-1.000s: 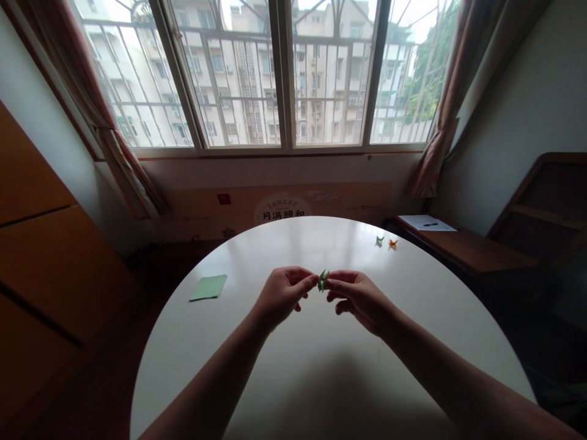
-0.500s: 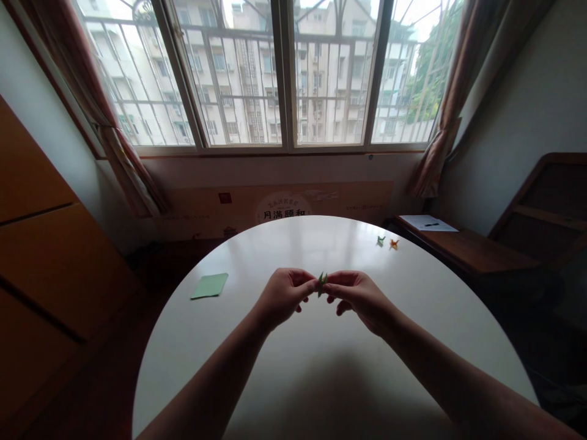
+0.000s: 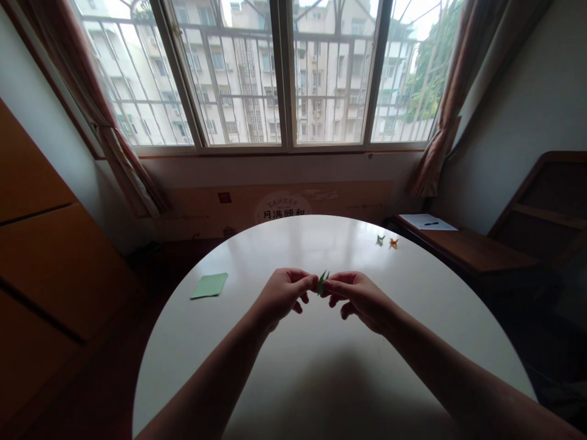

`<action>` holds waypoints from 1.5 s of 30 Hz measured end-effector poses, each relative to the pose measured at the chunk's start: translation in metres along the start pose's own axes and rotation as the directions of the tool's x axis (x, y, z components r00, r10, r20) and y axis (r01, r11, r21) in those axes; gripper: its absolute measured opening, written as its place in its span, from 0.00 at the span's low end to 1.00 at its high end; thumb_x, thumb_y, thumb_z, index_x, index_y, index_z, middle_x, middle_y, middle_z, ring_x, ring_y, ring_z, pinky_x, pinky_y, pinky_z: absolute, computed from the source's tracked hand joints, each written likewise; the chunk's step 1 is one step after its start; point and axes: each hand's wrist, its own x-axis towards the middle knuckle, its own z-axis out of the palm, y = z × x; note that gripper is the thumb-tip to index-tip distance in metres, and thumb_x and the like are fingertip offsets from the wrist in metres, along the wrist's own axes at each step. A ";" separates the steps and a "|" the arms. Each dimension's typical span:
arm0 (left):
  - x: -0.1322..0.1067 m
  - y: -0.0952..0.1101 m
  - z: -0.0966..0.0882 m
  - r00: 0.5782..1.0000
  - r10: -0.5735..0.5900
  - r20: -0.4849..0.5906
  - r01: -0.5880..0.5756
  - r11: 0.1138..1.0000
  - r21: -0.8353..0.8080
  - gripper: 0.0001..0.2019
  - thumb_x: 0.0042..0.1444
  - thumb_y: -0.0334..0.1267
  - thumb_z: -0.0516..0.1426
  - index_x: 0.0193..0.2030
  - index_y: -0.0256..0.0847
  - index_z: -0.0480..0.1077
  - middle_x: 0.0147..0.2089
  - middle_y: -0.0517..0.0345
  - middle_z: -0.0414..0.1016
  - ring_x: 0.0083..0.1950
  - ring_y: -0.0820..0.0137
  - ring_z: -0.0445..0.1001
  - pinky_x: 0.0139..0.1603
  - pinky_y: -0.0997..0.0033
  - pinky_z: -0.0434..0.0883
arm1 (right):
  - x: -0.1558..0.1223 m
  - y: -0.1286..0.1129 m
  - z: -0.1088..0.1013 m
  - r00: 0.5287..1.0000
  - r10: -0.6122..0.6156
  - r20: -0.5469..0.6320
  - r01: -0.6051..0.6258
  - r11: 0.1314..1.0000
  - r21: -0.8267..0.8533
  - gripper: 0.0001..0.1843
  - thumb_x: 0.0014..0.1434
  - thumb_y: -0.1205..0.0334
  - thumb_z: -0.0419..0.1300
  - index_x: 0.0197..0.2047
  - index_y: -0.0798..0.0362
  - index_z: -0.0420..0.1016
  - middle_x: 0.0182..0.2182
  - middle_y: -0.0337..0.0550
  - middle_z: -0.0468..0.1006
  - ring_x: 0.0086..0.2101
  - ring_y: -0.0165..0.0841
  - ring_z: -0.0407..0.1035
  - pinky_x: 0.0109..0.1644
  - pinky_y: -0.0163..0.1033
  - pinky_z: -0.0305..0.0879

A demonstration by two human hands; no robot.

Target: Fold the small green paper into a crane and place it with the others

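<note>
A small green folded paper piece is held just above the middle of the round white table. My left hand pinches its left side with thumb and forefinger. My right hand pinches its right side the same way, the other fingers curled under. The two hands nearly touch at the fingertips. Most of the paper piece is hidden between the fingers.
A flat pale green sheet of paper lies at the table's left. Two tiny folded paper figures, one green and one orange, sit at the far right. A wooden side bench with a paper and pen stands to the right.
The hands have stayed in place over the table. The fingers shifted slightly on the green paper piece, and its tip now points up a little more.
</note>
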 end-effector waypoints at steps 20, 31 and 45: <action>-0.002 0.004 -0.003 0.995 -0.088 0.054 0.093 0.991 -0.099 0.13 0.48 0.45 0.66 0.29 0.34 0.78 0.29 0.54 0.74 0.24 0.76 0.66 0.18 0.80 0.61 | 0.000 0.000 0.001 0.998 -0.067 0.011 0.067 0.997 0.030 0.18 0.49 0.48 0.72 0.35 0.55 0.84 0.34 0.48 0.80 0.29 0.30 0.67 0.21 0.29 0.59; 0.000 0.002 -0.004 0.995 -0.085 0.057 0.090 0.992 -0.085 0.12 0.48 0.44 0.65 0.28 0.35 0.76 0.24 0.59 0.71 0.23 0.76 0.66 0.18 0.80 0.62 | 0.001 0.002 0.001 0.999 -0.054 0.005 0.053 0.998 0.036 0.12 0.47 0.56 0.73 0.33 0.54 0.83 0.30 0.44 0.79 0.27 0.30 0.68 0.18 0.27 0.59; -0.017 0.006 0.008 0.788 0.605 -0.118 -0.516 0.752 0.411 0.05 0.57 0.37 0.64 0.35 0.38 0.76 0.38 0.54 0.79 0.35 0.71 0.77 0.24 0.80 0.69 | -0.002 0.002 0.007 0.937 -0.309 -0.160 0.329 0.937 0.119 0.13 0.48 0.54 0.75 0.34 0.51 0.82 0.30 0.43 0.81 0.29 0.34 0.73 0.21 0.31 0.66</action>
